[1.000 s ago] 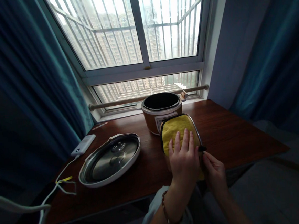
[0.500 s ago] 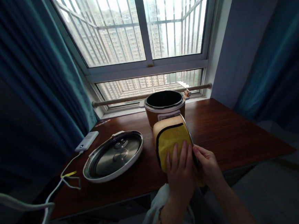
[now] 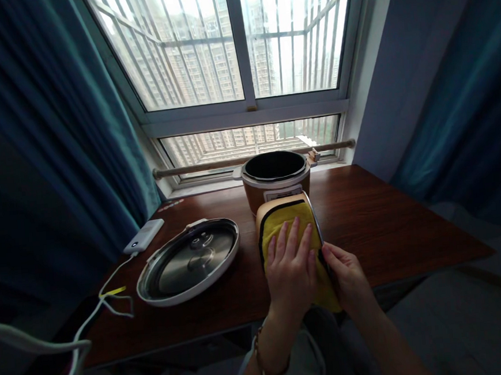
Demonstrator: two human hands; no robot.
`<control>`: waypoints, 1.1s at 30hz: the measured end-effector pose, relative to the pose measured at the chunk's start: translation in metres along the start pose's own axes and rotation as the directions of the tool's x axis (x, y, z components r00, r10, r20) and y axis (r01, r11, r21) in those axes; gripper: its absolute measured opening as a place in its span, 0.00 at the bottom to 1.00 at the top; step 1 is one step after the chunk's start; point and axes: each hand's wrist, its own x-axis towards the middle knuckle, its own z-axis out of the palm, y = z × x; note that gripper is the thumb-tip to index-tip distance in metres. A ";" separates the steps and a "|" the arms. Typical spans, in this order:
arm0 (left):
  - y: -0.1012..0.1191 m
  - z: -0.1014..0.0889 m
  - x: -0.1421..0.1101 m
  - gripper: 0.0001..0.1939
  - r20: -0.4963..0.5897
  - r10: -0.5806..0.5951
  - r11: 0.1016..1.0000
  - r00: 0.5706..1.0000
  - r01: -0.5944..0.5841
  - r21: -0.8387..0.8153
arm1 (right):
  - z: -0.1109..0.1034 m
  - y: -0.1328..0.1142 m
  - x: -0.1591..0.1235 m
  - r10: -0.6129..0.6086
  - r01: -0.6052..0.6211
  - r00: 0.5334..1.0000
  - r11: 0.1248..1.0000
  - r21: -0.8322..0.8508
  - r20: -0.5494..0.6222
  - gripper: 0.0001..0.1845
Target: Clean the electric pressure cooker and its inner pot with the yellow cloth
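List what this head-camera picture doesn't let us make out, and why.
Head view:
Floor of the cooker: too dark.
Lettering on the front panel: too small.
Inside of the tan pot: faces away.
Middle of the yellow cloth: under the left hand.
White cable end: cut off by the edge.

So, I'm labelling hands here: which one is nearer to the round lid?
The left. The left hand lies on the yellow cloth, to the right of the round lid and apart from it; the right hand is farther right, at the cloth's edge.

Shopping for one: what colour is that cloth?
The cloth is yellow, black-edged, clearest in the head view.
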 end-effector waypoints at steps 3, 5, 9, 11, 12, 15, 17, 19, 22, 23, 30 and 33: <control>-0.006 -0.001 -0.003 0.25 0.006 -0.012 0.999 1.000 0.011 0.044 | 0.001 0.000 -0.001 0.027 -0.027 1.000 0.999 0.027 0.005 0.12; -0.009 -0.001 -0.007 0.26 0.004 -0.027 0.996 1.000 0.027 0.082 | 0.002 -0.001 -0.002 0.049 -0.050 0.999 0.998 0.044 0.022 0.12; -0.012 0.004 -0.021 0.28 -0.014 -0.032 0.988 0.999 0.034 0.153 | 0.001 -0.003 -0.005 0.076 -0.079 0.996 0.995 0.061 0.045 0.11; -0.012 0.010 -0.033 0.30 -0.033 -0.023 0.983 0.999 0.029 0.182 | 0.000 -0.003 -0.006 0.077 -0.080 0.996 0.995 0.064 0.049 0.10; -0.012 0.014 -0.041 0.31 -0.044 -0.017 0.980 0.999 0.025 0.196 | -0.001 -0.003 -0.007 0.076 -0.079 0.996 0.995 0.062 0.051 0.10; -0.014 0.027 -0.063 0.33 -0.085 0.004 0.974 0.996 0.015 0.225 | -0.003 -0.002 -0.009 0.060 -0.062 0.997 0.997 0.034 0.047 0.12; -0.016 0.033 -0.073 0.32 -0.105 0.012 0.975 0.994 0.012 0.224 | -0.002 -0.002 -0.009 0.053 -0.053 0.998 0.999 0.002 0.043 0.14; -0.018 0.034 -0.076 0.32 -0.104 0.001 0.978 0.995 0.021 0.208 | -0.001 -0.002 -0.008 0.046 -0.045 0.998 0.999 -0.022 0.046 0.15; -0.016 0.027 -0.061 0.32 -0.100 -0.025 0.986 0.995 0.042 0.164 | 0.000 -0.001 -0.006 0.005 -0.004 1.000 0.999 -0.049 0.029 0.14; -0.015 0.022 -0.052 0.31 -0.095 -0.032 0.988 0.995 0.045 0.145 | 0.000 -0.001 -0.005 -0.009 0.009 1.000 0.998 -0.057 0.014 0.13; -0.028 0.000 0.010 0.23 -0.076 -0.149 0.988 0.986 0.145 -0.056 | -0.004 0.007 -0.008 0.008 -0.009 1.000 0.999 -0.032 -0.008 0.13; -0.047 0.003 0.016 0.21 -0.108 -0.300 0.931 0.948 0.266 -0.250 | -0.004 0.009 -0.009 -0.007 0.005 1.000 0.998 -0.068 -0.021 0.14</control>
